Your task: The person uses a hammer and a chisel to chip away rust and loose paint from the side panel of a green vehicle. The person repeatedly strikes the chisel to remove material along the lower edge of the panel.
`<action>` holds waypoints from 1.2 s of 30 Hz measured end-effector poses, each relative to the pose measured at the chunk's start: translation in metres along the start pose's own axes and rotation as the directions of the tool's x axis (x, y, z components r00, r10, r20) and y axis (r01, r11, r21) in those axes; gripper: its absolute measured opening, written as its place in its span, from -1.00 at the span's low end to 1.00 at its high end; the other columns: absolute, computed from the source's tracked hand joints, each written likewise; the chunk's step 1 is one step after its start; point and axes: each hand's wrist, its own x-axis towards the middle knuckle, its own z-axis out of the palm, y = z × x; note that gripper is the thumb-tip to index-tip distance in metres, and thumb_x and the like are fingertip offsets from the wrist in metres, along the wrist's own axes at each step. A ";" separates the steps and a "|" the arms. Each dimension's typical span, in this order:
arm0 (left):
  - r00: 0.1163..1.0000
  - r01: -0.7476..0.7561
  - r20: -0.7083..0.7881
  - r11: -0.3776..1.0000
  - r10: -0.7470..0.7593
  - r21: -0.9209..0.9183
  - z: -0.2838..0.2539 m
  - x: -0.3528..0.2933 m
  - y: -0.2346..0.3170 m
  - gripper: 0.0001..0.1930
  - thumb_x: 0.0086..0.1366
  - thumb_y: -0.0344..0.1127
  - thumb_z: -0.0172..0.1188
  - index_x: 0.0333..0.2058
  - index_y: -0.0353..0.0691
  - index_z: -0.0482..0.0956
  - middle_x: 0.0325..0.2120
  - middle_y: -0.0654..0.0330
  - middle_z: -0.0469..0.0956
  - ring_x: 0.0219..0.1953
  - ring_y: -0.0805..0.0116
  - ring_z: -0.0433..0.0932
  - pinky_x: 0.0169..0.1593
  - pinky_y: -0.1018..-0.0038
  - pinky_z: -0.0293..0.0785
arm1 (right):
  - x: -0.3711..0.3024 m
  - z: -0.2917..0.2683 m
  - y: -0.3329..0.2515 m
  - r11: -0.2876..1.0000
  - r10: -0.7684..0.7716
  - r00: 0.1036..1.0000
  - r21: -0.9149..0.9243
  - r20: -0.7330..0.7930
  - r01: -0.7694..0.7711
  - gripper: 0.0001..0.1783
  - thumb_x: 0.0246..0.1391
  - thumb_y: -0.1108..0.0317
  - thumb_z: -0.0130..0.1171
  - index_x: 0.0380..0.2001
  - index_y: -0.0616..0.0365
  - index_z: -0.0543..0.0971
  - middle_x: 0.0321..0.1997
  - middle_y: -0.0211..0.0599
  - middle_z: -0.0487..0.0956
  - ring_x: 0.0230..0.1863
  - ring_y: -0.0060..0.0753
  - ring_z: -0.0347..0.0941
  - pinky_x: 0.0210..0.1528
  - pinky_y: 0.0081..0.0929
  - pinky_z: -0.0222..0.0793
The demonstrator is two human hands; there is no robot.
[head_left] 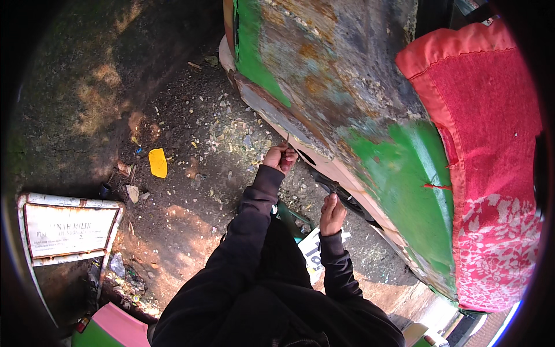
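My left hand (280, 158) is closed round a thin dark rod (288, 139) that pokes up from the fingers; its exact kind is too small to tell. That hand sits right beside the pale pinkish lower edge (341, 172) of a vehicle body, close to a dark oval opening (304, 156). Lower and to the right, my right hand (333, 214) is closed with the thumb upward. A dark end of something shows just above it, against the black tyre (351, 203), and its shape is unclear. The body panel (324, 75) is green, with bare, rusty and scraped patches.
A red patterned cloth (491, 156) drapes over the vehicle at the right. Chips and stones litter the dirt ground (196, 168), with a yellow scrap (157, 163) among them. A white framed sign (69, 228) stands at left; pink-and-green panel (118, 325) sits below.
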 end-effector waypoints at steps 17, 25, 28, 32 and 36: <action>0.969 -0.243 0.007 0.962 0.246 -0.122 0.022 0.030 -0.036 -0.85 0.05 -0.64 -0.20 -0.66 -0.35 0.15 -0.74 0.10 0.19 -0.64 0.32 0.27 -0.43 0.41 0.42 | 0.021 0.006 -0.040 0.864 -0.487 0.873 -0.173 -0.041 0.474 -0.77 -0.04 0.40 0.05 -0.26 0.22 0.47 -0.69 -0.05 0.43 -0.69 0.09 0.39 -0.66 -0.17 0.24; 0.946 -0.288 -0.168 0.957 0.277 -0.042 -0.013 0.041 -0.017 -0.75 0.15 -0.56 -0.23 -0.71 -0.36 0.26 -0.86 0.12 0.10 -0.75 0.33 0.16 -0.45 0.46 0.41 | 0.034 0.019 -0.016 0.854 -0.326 0.941 -0.399 0.091 0.334 -0.75 0.07 0.36 -0.01 -0.21 0.26 0.49 -0.44 0.08 0.54 -0.39 0.19 0.47 -0.29 -0.08 0.36; 0.949 -0.307 -0.094 0.950 0.302 -0.048 -0.016 0.034 -0.026 -0.85 0.21 -0.54 -0.19 -0.54 -0.29 0.30 -0.77 0.18 0.17 -0.69 0.37 0.18 -0.52 0.52 0.33 | 0.022 0.002 -0.028 0.971 -0.166 0.986 -0.170 0.033 0.169 -0.74 0.12 0.39 -0.10 -0.20 0.28 0.50 -0.26 0.16 0.51 -0.22 0.25 0.42 -0.13 -0.10 0.32; 0.962 -0.269 0.041 0.962 0.271 -0.050 0.000 0.016 -0.045 -0.93 0.27 -0.49 -0.14 -0.36 -0.14 0.29 -0.62 0.23 0.24 -0.61 0.41 0.21 -0.57 0.52 0.26 | 0.023 -0.007 -0.018 0.932 -0.246 0.969 -0.274 -0.003 0.236 -0.74 0.13 0.43 -0.12 -0.22 0.29 0.52 -0.34 0.08 0.54 -0.28 0.22 0.45 -0.21 -0.12 0.35; 0.967 -0.255 -0.018 0.964 0.254 -0.069 0.004 0.005 -0.040 -0.90 0.24 -0.52 -0.11 -0.34 -0.12 0.30 -0.59 0.24 0.25 -0.61 0.43 0.19 -0.60 0.58 0.23 | 0.017 -0.004 -0.034 0.947 -0.228 0.973 -0.230 0.016 0.226 -0.75 0.14 0.42 -0.10 -0.25 0.29 0.53 -0.54 0.12 0.48 -0.49 0.19 0.44 -0.45 -0.16 0.33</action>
